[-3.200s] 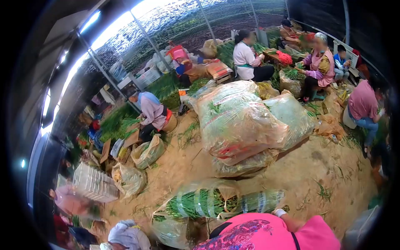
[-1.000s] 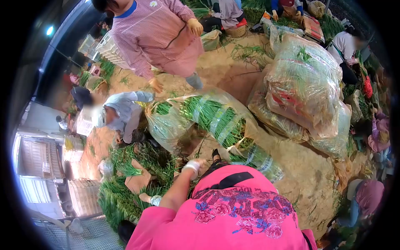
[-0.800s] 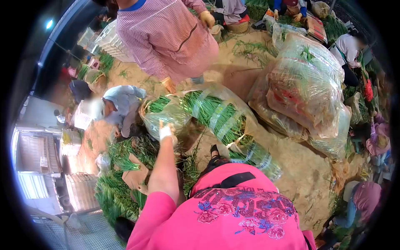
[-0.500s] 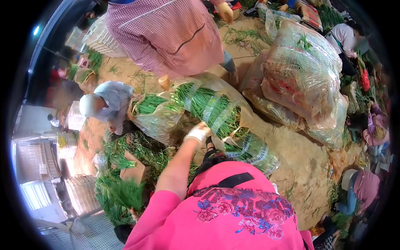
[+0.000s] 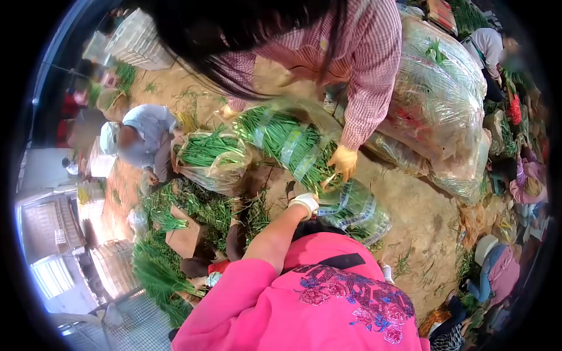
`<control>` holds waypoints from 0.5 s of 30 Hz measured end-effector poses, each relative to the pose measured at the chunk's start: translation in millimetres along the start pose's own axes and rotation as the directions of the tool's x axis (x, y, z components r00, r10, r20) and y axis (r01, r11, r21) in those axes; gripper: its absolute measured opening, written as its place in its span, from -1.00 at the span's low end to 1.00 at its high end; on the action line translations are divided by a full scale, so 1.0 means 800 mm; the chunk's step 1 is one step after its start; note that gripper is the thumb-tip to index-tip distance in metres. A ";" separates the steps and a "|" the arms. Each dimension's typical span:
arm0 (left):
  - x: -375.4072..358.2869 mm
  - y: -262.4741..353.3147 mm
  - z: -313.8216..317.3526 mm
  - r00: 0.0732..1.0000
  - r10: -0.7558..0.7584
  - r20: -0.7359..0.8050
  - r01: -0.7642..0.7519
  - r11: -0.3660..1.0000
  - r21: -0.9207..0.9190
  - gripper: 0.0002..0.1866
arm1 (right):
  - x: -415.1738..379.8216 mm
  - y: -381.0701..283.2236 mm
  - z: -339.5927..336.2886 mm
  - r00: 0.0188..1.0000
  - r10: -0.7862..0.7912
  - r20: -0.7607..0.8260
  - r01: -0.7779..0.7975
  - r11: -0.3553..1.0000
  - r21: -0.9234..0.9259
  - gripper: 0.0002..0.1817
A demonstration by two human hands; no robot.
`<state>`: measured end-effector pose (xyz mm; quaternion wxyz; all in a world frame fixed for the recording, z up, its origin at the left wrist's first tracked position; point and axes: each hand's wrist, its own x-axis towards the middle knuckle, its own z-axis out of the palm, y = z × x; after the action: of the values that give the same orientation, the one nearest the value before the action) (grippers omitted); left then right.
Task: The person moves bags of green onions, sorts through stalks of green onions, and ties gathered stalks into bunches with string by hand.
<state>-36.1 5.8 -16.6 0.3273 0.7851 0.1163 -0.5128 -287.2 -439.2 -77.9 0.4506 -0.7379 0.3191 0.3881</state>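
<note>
My left hand [image 5: 305, 203], in a white glove, is closed at the lower end of a large bundle of green stalks [image 5: 281, 140] banded with printed plastic; what its fingers grip is too small to make out. My right hand is not visible. Facing me, a person in a checked top [image 5: 374, 70] bends over the bundle, one yellow-gloved hand [image 5: 343, 162] close to my left hand and the other at the far end. A second wrapped bundle [image 5: 357, 213] lies just right of my left hand.
An open plastic sack of green stalks [image 5: 212, 153] stands left of the bundle, beside a crouching person [image 5: 146, 131]. Large wrapped bales [image 5: 436, 93] are piled at upper right. Loose greens and a cardboard piece [image 5: 182, 234] lie at lower left. Other people sit at the right edge.
My left hand has moved right and slightly down. The person opposite has bent forward and brought a gloved hand to the bundle's near end. The open sack now stands apart, farther left.
</note>
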 end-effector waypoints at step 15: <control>-0.060 0.041 -0.020 0.999 0.019 0.025 -0.030 0.839 0.543 -0.59 | 0.038 -0.001 0.031 0.996 0.083 0.029 -0.075 0.628 0.775 -0.75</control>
<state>-29.0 -1.7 42.6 0.0992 0.8422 -0.0469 -0.5279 -278.3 -420.2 -111.1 0.7046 -0.4603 0.4888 0.2295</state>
